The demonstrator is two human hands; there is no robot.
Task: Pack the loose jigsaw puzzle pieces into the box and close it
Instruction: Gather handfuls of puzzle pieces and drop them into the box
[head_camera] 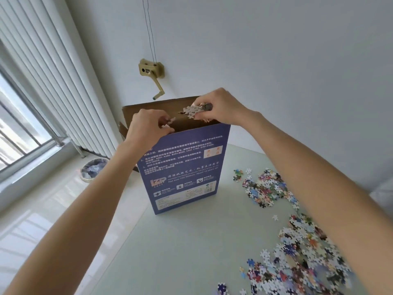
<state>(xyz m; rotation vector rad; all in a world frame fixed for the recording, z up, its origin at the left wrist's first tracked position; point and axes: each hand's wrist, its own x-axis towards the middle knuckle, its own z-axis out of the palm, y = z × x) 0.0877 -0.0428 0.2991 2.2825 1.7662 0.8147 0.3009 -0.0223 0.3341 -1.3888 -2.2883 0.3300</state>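
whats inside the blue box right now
Only the brown inner wall of the open box shows. Both hands hold puzzle pieces over its mouth. The front panel hides whatever lies inside.

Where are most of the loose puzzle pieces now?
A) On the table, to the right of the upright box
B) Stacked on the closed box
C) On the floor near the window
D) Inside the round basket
A: the loose puzzle pieces lie scattered on the table, right of the upright box, whose top is open.
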